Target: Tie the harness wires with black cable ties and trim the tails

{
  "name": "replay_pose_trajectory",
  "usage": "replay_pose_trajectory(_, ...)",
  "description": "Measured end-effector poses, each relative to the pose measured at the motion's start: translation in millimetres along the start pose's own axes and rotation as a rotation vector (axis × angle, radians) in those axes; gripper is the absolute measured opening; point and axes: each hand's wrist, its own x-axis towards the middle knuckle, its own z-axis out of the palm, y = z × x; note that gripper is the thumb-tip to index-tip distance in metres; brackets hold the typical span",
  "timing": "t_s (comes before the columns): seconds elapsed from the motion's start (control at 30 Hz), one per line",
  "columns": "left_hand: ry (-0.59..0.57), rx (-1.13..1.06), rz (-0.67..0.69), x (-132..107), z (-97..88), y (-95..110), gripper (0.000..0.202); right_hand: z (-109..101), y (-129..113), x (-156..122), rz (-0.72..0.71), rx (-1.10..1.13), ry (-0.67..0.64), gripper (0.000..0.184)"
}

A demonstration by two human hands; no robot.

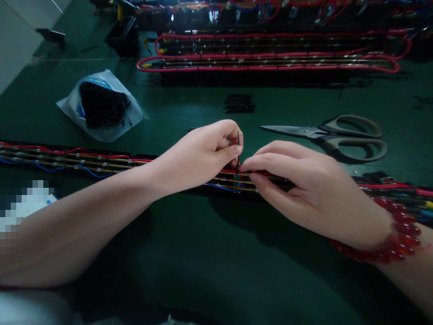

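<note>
A long wire harness (pixel 67 160) of red, blue and brass-coloured strands lies across the dark green table from left to right. My left hand (pixel 203 151) is closed in a pinch over its middle, holding a thin black cable tie (pixel 238 149) upright. My right hand (pixel 304 185), with a red bead bracelet (pixel 392 239) at the wrist, is closed too. Its thumb and fingers pinch the harness right beside the tie. The two hands nearly touch at the fingertips.
Grey-handled scissors (pixel 334 135) lie behind my right hand. A clear plastic bag of black ties (pixel 101 106) sits at the back left, and a small loose pile of black ties (pixel 239 104) at the back centre. More red-looped harnesses (pixel 270 54) stretch along the far edge.
</note>
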Motion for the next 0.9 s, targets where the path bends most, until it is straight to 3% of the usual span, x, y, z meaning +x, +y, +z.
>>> replay_pose_trajectory(0.3, 0.027, 0.063, 0.003, 0.0, -0.2, 0.7, 0.011, 0.4, -0.7, 0.7, -0.003, -0.006, -0.013, 0.023)
replay_pose_trajectory(0.67, 0.002, -0.089, 0.017, -0.4, 1.5, -3.2, 0.008, -0.7, -0.5, 0.5, 0.007, 0.001, 0.004, 0.022)
replay_pose_trajectory(0.9, 0.009, -0.054, 0.028, -0.6, 0.3, -4.1, 0.007, -1.7, -0.1, 1.4, -0.014, 0.023, -0.008, 0.025)
